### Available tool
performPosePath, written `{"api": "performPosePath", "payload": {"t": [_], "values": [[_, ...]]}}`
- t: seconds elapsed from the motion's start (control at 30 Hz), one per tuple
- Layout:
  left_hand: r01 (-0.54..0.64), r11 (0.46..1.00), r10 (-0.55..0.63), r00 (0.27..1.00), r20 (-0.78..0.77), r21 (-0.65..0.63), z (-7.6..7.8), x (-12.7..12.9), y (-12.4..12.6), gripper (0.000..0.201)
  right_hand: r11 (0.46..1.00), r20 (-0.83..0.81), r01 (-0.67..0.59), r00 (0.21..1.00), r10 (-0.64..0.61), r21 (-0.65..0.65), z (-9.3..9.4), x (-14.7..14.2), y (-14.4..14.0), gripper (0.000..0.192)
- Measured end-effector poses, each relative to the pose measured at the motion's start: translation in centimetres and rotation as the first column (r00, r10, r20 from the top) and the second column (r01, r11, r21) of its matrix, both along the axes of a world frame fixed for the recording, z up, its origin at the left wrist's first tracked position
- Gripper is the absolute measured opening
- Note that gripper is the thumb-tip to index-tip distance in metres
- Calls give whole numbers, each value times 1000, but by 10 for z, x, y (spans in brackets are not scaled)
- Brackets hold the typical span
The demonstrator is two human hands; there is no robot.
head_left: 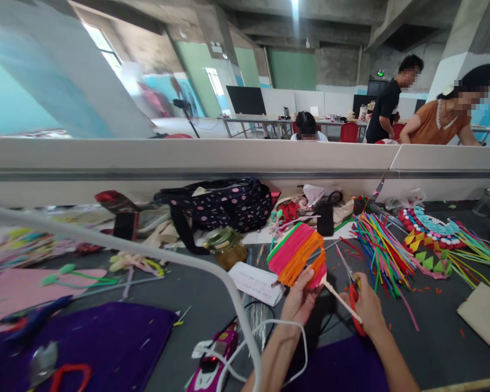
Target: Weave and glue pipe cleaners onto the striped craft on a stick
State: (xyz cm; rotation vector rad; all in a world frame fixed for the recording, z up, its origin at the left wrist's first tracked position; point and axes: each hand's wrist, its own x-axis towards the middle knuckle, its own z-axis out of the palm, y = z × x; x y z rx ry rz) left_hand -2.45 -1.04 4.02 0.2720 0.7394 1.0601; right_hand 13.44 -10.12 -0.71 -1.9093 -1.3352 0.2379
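Pink, orange and green strips make up the small woven fan (296,254), which the left hand (300,299) holds up above the dark grey table (428,332), fingers pinched on its lower edge where the pale wooden stick (341,298) comes out. That stick slants down to the right and reaches the right hand (365,305), whose fingers are curled through the red handles of a pair of scissors (353,291); the blades point up and left, just beside the fan. Near the right hand lies a spread of coloured sticks (381,253), and beyond it a beaded, scalloped craft piece (430,228). Behind the fan sit a glass jar (227,246) and a dark polka-dot bag (224,204). White paper (256,283) lies beside the left wrist. 3 people are at work beyond the low partition (228,155).
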Motion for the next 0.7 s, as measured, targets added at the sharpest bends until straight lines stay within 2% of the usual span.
{"api": "performPosePath", "payload": {"t": [0.1, 0.2, 0.33, 0.47, 0.7], "values": [[15, 999, -12, 997, -80, 28, -2, -8, 6, 42, 996, -32, 57, 998, -59, -68, -9, 14, -7, 32], [57, 998, -52, 992, -115, 39, -6, -8, 6, 38, 999, -88, 40, 995, -42, -29, -8, 14, -10, 30], [96, 995, -96, 994, -56, 13, -6, -1, -4, 29, 995, -134, -31, 990, 44, 91, 5, 0, -3, 32], [140, 990, -141, 990, -21, -30, -3, 2, -13, 25, 981, -61, -97, 992, 109, 169, 14, -10, 7, 39], [157, 982, -152, 987, 58, -108, -5, 1, -18, 30, 976, -22, -151, 987, 156, 159, 24, -16, 7, 43]]}}
